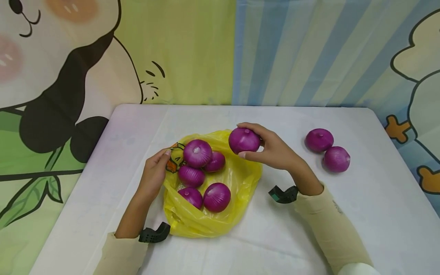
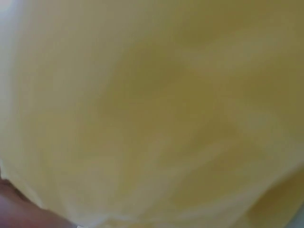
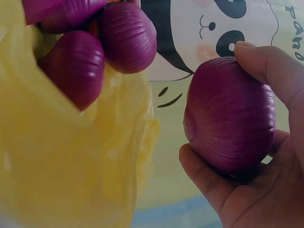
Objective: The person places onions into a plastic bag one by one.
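My right hand [image 1: 276,151] grips a red onion [image 1: 244,140] between thumb and fingers, over the right rim of a yellow plastic bag [image 1: 237,191]. The right wrist view shows this onion [image 3: 230,116] held up beside the bag, the thumb on one side and fingers on the other. Several more red onions [image 1: 217,197] sit in the bag's open mouth, some stacked at its left side. With thumb and fingers, my left hand [image 1: 154,173] pinches the bag's left rim beside a printed cartoon figure. Blurred yellow plastic [image 2: 156,118] fills most of the left wrist view.
Two red onions [image 1: 319,140] lie close together on the white table [image 1: 275,240], right of my right hand. Behind the table hangs a cartoon-printed backdrop [image 1: 185,49]. A black strap piece [image 1: 154,233] sticks out by each wrist.
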`<state>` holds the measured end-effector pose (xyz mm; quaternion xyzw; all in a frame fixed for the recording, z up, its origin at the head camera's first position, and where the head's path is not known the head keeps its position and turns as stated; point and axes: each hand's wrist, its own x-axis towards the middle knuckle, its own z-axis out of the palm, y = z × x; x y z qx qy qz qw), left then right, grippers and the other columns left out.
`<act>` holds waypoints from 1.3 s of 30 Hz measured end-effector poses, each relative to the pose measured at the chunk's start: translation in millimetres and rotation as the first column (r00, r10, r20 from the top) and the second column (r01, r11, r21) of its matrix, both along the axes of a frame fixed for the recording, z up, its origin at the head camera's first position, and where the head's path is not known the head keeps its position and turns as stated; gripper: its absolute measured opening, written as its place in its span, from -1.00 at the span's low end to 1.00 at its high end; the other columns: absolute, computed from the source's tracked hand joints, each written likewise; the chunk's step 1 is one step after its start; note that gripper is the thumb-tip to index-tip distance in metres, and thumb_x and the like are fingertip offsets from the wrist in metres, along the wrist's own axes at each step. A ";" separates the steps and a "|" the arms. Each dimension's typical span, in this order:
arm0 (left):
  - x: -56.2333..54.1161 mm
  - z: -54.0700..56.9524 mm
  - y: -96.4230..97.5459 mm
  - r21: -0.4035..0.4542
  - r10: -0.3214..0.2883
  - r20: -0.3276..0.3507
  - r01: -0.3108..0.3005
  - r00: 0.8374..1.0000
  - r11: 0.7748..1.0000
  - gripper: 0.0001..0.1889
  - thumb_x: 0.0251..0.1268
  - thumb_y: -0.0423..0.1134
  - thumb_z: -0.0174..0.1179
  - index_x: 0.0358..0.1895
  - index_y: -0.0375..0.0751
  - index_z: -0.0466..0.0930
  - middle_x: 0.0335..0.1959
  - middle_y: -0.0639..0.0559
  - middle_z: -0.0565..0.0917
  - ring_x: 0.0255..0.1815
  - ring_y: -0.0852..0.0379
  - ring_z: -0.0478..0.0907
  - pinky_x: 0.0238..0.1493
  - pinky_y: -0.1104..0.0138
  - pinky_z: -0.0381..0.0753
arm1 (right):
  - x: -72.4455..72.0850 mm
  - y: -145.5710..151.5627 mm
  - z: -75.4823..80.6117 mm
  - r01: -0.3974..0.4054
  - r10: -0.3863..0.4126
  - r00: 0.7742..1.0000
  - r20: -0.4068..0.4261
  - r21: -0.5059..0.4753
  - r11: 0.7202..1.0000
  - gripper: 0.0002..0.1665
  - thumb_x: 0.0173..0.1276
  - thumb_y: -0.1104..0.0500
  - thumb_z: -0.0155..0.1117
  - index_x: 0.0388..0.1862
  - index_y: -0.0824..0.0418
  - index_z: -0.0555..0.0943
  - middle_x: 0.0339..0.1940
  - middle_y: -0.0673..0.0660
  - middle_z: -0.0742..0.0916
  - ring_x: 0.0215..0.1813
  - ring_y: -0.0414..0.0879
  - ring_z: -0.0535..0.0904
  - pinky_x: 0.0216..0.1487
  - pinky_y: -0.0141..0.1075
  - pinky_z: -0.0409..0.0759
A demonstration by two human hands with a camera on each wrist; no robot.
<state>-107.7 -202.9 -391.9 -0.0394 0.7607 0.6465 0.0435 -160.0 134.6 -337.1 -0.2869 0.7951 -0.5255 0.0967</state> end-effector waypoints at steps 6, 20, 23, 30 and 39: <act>0.4 0.4 0.0 -0.015 0.008 -0.005 -0.008 1.000 1.000 -0.48 0.58 0.02 -0.17 0.30 -0.30 0.46 0.15 -0.16 0.49 0.14 0.13 0.38 0.08 0.50 0.42 | -4.8 -17.1 1.9 -0.052 0.051 0.998 -0.026 -0.029 0.998 -0.21 0.20 0.20 0.47 0.40 0.09 0.39 0.30 0.05 0.48 0.16 -0.06 0.51 0.07 -0.22 0.58; -0.3 -0.4 0.2 0.005 -0.006 -0.002 0.006 1.000 1.000 -0.48 0.58 0.03 -0.17 0.30 -0.30 0.45 0.13 -0.13 0.50 0.15 0.14 0.38 0.10 0.46 0.41 | -10.8 -57.7 -15.2 -0.173 0.181 0.982 0.061 -0.118 0.978 -0.24 0.22 0.18 0.44 0.40 0.06 0.38 0.25 0.01 0.53 0.16 -0.11 0.53 0.06 -0.19 0.59; -0.4 -0.6 -0.3 0.001 0.002 0.004 -0.002 1.000 1.000 -0.48 0.58 0.03 -0.17 0.30 -0.30 0.46 0.14 -0.13 0.50 0.15 0.13 0.37 0.09 0.47 0.42 | -11.2 -66.8 -19.3 -0.178 0.189 0.979 0.078 -0.131 0.975 -0.23 0.23 0.16 0.44 0.40 0.11 0.37 0.25 0.02 0.52 0.16 -0.10 0.53 0.04 -0.20 0.59; -0.3 1.0 -1.6 -0.029 0.050 0.009 -0.050 0.999 0.998 -0.46 0.57 0.05 -0.16 0.27 -0.31 0.48 0.12 -0.13 0.50 0.10 0.13 0.39 0.04 0.48 0.45 | -10.1 -80.8 -27.1 -0.197 0.216 0.969 0.124 -0.146 0.969 -0.21 0.23 0.19 0.44 0.41 0.19 0.34 0.23 0.07 0.52 0.16 -0.07 0.53 0.02 -0.19 0.61; -0.2 1.8 -2.7 -0.003 0.072 -0.025 -0.072 0.997 0.997 -0.47 0.58 0.04 -0.16 0.20 -0.36 0.51 -0.04 -0.08 0.53 -0.03 0.14 0.45 -0.07 0.47 0.51 | -10.1 -80.9 -32.9 -0.133 0.153 0.973 0.173 -0.121 0.984 -0.25 0.25 0.16 0.42 0.39 0.15 0.34 0.24 0.06 0.51 0.16 -0.08 0.52 0.04 -0.21 0.59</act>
